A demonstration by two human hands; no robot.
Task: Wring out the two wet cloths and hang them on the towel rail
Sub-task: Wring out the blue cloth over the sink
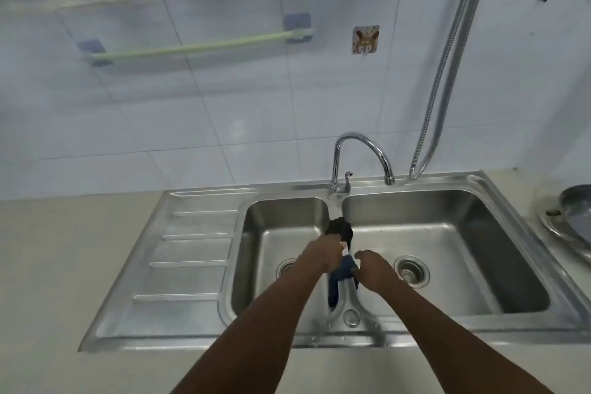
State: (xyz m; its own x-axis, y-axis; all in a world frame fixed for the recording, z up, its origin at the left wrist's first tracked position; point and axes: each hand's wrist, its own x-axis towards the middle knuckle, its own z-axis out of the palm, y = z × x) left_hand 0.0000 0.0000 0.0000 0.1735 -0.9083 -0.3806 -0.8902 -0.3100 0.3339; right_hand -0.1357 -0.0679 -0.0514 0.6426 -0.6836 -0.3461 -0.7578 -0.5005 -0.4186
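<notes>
A dark blue cloth (341,275) with a pale edge lies draped over the divider between the two sink bowls. My left hand (323,253) grips its far end and my right hand (375,269) grips its near part, both closed on it. A black cloth (340,229) sits bunched on the divider just beyond my left hand. High on the tiled wall to the left, the pale green towel rail (198,47) is bare.
The steel double sink (447,326) has a ribbed drainboard (179,265) on its left. A curved tap (358,157) stands behind the divider. A metal hose (447,67) hangs at right. A wall hook (365,39) sits beside the rail. A metal pan (572,217) rests far right.
</notes>
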